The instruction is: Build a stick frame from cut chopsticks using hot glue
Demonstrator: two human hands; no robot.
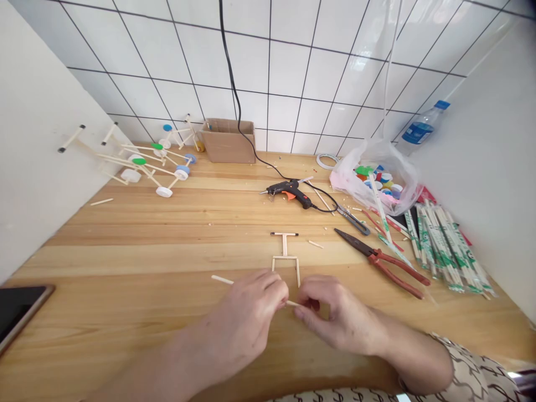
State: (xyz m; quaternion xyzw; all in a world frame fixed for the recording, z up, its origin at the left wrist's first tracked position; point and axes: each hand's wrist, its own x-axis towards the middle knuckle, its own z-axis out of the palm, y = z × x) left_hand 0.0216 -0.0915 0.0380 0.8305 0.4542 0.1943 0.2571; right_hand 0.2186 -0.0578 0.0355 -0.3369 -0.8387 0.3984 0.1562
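Left hand (245, 315) and right hand (339, 321) pinch a thin wooden stick (221, 280) between closed fingers (276, 287). It looks light and stiff but snappable; hold near its ends.

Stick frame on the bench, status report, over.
Left hand and right hand both on a thin wooden stick. Flat stick frame just beyond them. Red-handled pliers off to the right.

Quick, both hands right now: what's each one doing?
Left hand: closed, holding a thin wooden stick.
Right hand: closed, pinching the end of the same stick.
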